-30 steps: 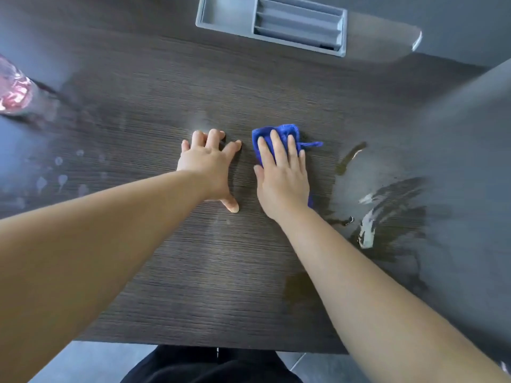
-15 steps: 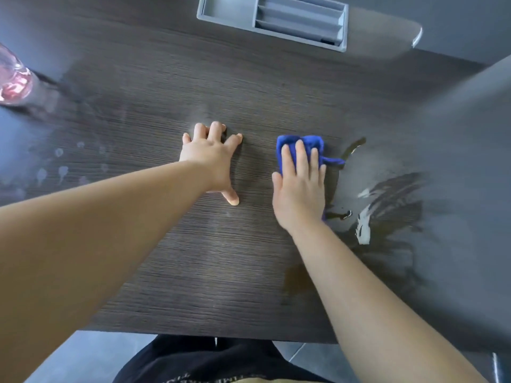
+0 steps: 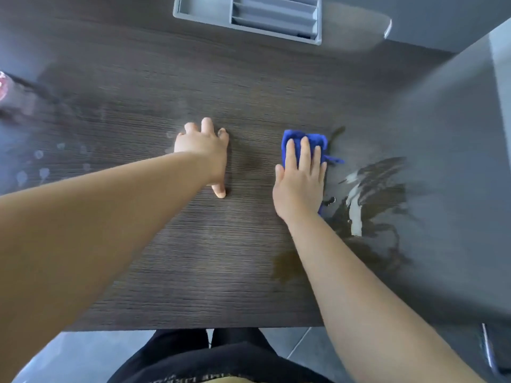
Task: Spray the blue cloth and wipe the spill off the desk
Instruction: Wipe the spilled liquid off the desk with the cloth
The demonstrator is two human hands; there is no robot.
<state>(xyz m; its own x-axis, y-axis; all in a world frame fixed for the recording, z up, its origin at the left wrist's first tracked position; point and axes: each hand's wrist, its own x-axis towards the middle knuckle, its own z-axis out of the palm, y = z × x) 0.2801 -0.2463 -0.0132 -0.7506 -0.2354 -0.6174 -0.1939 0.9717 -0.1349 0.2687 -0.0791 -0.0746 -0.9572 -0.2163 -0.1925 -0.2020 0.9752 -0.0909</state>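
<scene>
Far left, right at the edge of view, a blurred pink object [image 3: 5, 88] sits on the dark wood-grain desk [image 3: 166, 244], too smeared to name. Just inward of it, a scatter of pale droplets [image 3: 41, 164] dots the surface.

Now the left hand [image 3: 203, 152]: it rests palm-down on the bare desk, fingers loosely spread, thumb stretched back toward the person, holding nothing at all. Up at the far edge, above both hands, lies a grey plastic tray with long slotted compartments [image 3: 249, 16].

On to the right hand [image 3: 300, 186], and here's the action: fingers straight and close together, pressing flat on the small folded blue cloth [image 3: 296, 135]. The cloth lies on the desk under that palm, its top edge and a little tag end poking out past the fingertips.

Just beside the cloth's right edge, the dark liquid spill [image 3: 384, 200] spreads in streaks (glare flashes white down its middle). A thin dark trail curls off by the cloth's upper right corner, and a brownish wet patch [image 3: 284, 265] sits by the right forearm.
</scene>
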